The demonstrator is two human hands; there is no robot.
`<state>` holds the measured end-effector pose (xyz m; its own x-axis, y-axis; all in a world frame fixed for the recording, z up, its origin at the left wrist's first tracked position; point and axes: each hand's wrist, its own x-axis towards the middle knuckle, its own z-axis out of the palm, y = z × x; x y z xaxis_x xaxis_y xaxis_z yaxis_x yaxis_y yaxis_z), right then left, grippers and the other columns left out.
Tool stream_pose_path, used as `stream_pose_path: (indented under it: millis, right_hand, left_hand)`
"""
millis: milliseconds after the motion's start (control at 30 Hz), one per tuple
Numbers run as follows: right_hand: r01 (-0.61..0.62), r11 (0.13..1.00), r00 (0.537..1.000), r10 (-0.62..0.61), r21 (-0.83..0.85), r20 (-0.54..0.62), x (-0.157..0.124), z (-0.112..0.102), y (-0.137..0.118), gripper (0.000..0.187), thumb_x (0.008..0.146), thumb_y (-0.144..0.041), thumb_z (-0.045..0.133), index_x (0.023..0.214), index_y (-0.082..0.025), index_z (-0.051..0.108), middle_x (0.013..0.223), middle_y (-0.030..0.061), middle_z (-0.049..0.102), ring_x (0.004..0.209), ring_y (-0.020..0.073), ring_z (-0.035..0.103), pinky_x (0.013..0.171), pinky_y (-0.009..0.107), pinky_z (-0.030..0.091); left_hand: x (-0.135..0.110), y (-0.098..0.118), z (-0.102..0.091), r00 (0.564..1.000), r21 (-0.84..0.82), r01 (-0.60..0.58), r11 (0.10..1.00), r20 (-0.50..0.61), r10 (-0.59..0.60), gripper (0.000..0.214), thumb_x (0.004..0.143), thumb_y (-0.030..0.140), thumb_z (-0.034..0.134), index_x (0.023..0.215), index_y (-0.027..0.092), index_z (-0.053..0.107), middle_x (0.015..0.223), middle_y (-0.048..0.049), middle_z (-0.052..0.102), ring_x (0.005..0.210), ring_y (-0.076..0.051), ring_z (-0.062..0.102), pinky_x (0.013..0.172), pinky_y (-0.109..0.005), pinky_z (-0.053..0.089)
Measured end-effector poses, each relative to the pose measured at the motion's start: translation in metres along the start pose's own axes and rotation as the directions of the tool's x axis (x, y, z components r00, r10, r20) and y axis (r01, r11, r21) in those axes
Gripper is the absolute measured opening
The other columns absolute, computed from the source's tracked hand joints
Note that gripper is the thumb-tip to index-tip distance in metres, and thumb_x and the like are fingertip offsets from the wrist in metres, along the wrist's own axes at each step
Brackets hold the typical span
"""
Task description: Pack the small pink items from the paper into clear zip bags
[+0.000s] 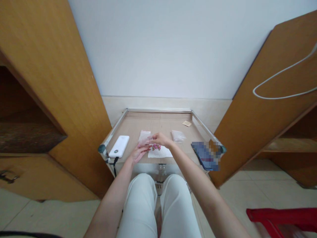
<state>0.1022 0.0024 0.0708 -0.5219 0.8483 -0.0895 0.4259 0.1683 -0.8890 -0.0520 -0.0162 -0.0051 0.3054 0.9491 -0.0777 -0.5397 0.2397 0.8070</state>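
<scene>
Power bank [119, 146] lies beside the hands [139, 153] [160, 139], both pinching a clear bag [144, 138] above the tray [158, 110].

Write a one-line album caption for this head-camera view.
Head view: the left hand holds a clear plastic bag, the right hand touching it, near pink beads over a metal-rimmed tray.

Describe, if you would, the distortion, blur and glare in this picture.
In the head view, wide-angle distortion splays the wooden cabinet doors, lighting is even without strong glare, a pixelated patch hides the blue item, and the clear plastic bag in the left hand looks slightly soft.
</scene>
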Motion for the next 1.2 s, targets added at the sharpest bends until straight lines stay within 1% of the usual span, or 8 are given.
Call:
stream_pose_path:
  millis: [100,233,400,567,900,1000,1133,1200]
  right_hand:
    - [-0.021,1.000,0.998,0.020,0.011,0.057,0.003,0.000,0.007,0.026,0.063,-0.038,0.061,0.062,-0.011,0.060,0.040,-0.0031,0.049,0.032,0.0050,0.041,0.032,0.016,0.031]
    - [-0.035,0.998,0.994,0.030,0.042,0.105,0.006,-0.002,0.020,0.027,0.060,-0.038,0.062,0.067,-0.011,0.062,0.045,-0.0021,0.052,0.037,0.0049,0.041,0.035,0.016,0.031]
    - [-0.036,0.996,0.993,0.027,0.080,0.114,0.006,-0.002,0.027,0.036,0.059,-0.038,0.063,0.087,-0.014,0.064,0.047,-0.0033,0.052,0.041,0.0056,0.043,0.039,0.016,0.033]
    - [-0.044,0.995,0.993,0.034,0.087,0.112,0.006,0.000,0.028,0.038,0.061,-0.036,0.062,0.093,-0.016,0.062,0.048,-0.0022,0.054,0.042,0.0065,0.045,0.039,0.016,0.032]
    - [-0.073,0.994,0.988,0.061,0.081,0.139,0.009,-0.001,0.028,0.024,0.064,-0.030,0.061,0.081,-0.014,0.065,0.047,-0.0020,0.055,0.041,0.0059,0.045,0.039,0.016,0.032]
    - [-0.078,0.987,0.988,0.058,0.142,0.141,0.009,-0.005,0.029,0.020,0.063,-0.028,0.061,0.075,-0.013,0.064,0.050,-0.0006,0.057,0.042,0.0062,0.046,0.039,0.017,0.034]
    - [-0.083,0.957,0.987,0.041,0.278,0.156,0.002,-0.017,0.028,0.022,0.066,-0.031,0.059,0.078,-0.012,0.064,0.057,0.0024,0.061,0.044,0.0075,0.049,0.042,0.019,0.037]
    - [-0.086,0.938,0.995,0.067,0.337,0.068,0.000,-0.023,0.029,0.021,0.067,-0.029,0.058,0.075,-0.011,0.063,0.057,0.0035,0.061,0.044,0.0078,0.049,0.043,0.020,0.037]
  left_hand:
    - [-0.003,0.003,0.001,0.991,0.012,0.052,0.999,0.120,-0.053,0.031,0.057,0.011,0.066,0.088,0.013,0.062,0.089,-0.0100,0.065,0.086,-0.021,0.058,0.081,-0.033,0.041]
    - [-0.003,0.003,-0.001,0.986,-0.041,0.030,0.999,0.167,-0.023,0.049,0.055,0.013,0.068,0.102,0.018,0.056,0.099,-0.0098,0.061,0.091,-0.023,0.056,0.080,-0.035,0.042]
    - [0.000,0.000,-0.004,0.989,-0.059,-0.001,0.998,0.148,0.010,0.052,0.056,0.011,0.068,0.105,0.021,0.052,0.095,-0.0067,0.062,0.084,-0.018,0.058,0.081,-0.033,0.042]
    - [0.000,-0.001,-0.004,0.991,-0.064,-0.038,0.997,0.126,0.046,0.050,0.058,0.011,0.066,0.106,0.020,0.050,0.092,-0.0050,0.063,0.079,-0.015,0.059,0.082,-0.031,0.041]
    - [-0.001,0.001,-0.002,0.995,-0.141,-0.040,0.989,0.086,0.052,0.052,0.058,0.009,0.065,0.107,0.017,0.047,0.092,-0.0036,0.062,0.086,-0.013,0.056,0.085,-0.028,0.037]
    - [0.001,0.001,-0.002,0.996,-0.167,-0.039,0.985,0.069,0.051,0.048,0.059,0.008,0.064,0.103,0.017,0.049,0.089,-0.0026,0.062,0.084,-0.012,0.056,0.084,-0.027,0.037]
    - [0.002,0.001,-0.002,0.998,-0.190,-0.042,0.981,0.038,0.050,0.043,0.060,0.005,0.062,0.100,0.016,0.051,0.085,-0.0019,0.062,0.082,-0.011,0.056,0.082,-0.026,0.039]
    - [0.002,0.000,-0.003,0.999,-0.197,-0.042,0.979,0.017,0.047,0.040,0.060,0.004,0.061,0.098,0.015,0.052,0.082,-0.0019,0.062,0.080,-0.011,0.056,0.080,-0.025,0.040]
